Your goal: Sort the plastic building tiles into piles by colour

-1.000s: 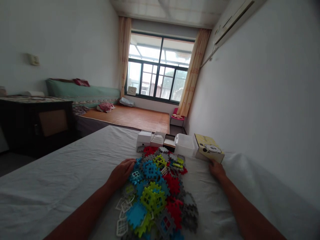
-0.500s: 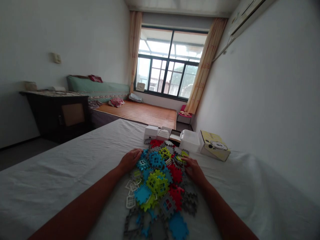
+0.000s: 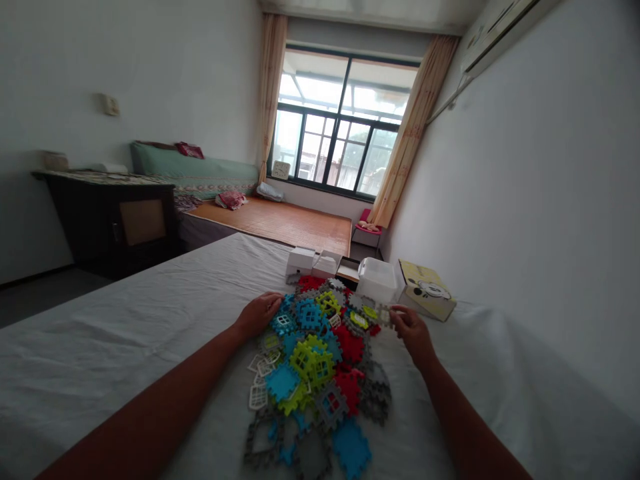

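Observation:
A pile of interlocking plastic waffle tiles (image 3: pixel 320 360) in blue, red, lime, grey and white lies on a white sheet (image 3: pixel 150 333). My left hand (image 3: pixel 257 313) rests with curled fingers on the pile's left edge, touching blue and grey tiles. At the pile's far right my right hand (image 3: pixel 413 330) pinches a grey tile (image 3: pixel 385 315) and holds it just above the other tiles.
Beyond the pile stand small white boxes (image 3: pixel 313 261), a white plastic tub (image 3: pixel 377 279) and a yellow carton with a bear print (image 3: pixel 426 290). The white wall runs close on the right. A dark cabinet (image 3: pixel 115 217), a low bed and a window lie further back.
My right hand went from the yellow carton to the pile, then took a grey tile and lifted it toward the far right. The left hand stayed on the pile's edge. The view shifted.

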A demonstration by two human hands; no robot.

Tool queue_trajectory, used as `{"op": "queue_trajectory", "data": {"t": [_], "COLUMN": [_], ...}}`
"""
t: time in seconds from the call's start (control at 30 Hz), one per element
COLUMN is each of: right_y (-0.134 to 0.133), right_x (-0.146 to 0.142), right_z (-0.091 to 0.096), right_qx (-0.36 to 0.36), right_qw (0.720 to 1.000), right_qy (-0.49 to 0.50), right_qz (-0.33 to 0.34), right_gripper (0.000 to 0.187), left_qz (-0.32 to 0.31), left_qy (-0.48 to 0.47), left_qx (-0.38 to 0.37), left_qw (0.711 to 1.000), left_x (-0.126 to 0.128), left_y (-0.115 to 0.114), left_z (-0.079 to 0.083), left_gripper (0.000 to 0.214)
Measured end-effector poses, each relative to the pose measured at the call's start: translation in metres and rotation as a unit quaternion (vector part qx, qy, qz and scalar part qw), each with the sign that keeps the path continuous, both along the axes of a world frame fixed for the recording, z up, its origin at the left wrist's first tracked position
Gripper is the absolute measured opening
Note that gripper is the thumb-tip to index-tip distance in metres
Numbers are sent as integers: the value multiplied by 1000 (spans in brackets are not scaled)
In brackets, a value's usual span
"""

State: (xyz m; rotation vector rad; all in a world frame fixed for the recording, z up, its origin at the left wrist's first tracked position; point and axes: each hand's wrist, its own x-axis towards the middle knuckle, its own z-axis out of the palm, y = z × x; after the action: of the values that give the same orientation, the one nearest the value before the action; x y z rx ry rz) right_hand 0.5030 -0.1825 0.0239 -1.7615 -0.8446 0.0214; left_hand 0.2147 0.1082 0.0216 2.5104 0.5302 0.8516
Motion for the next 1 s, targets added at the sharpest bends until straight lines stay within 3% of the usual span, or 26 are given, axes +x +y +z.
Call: {"op": "queue_trajectory", "data": {"t": [0.13,0.23,0.4,0.67,0.77,0.9,1.0], "right_y": [-26,-43,-57,-41,-22,6,17], "right_x": [46,70,85,68,43,-6,-31], "right_z": [-20,-31,-31,-33,-21,-6,-4], "right_qx": [8,-27,-108,-175,-173,-177,-179], "right_qw": [987,981,969,961,947,927,918], "right_qy": [43,39,-44,-170,-255,-323,-339], "right_qz": [-158,-189,-219,-131,-91,70,100], "right_gripper": [48,44,39,28,31,31,30], "left_qz": [-1,0,-3,-4,-3,-3,-4], "left_qy": [-2,-1,3,8,12,16,18], "left_qx": [2,3,2,6,8,8,7], "left_qw": [1000,1000,1000,1000,1000,1000,1000], "left_x": [1,1,1,2,2,1,1], "left_y": [3,3,5,6,5,3,3], "left_z": [-2,-2,-3,-5,-3,-2,-2], "left_gripper": [40,40,39,38,38,38,37]}}
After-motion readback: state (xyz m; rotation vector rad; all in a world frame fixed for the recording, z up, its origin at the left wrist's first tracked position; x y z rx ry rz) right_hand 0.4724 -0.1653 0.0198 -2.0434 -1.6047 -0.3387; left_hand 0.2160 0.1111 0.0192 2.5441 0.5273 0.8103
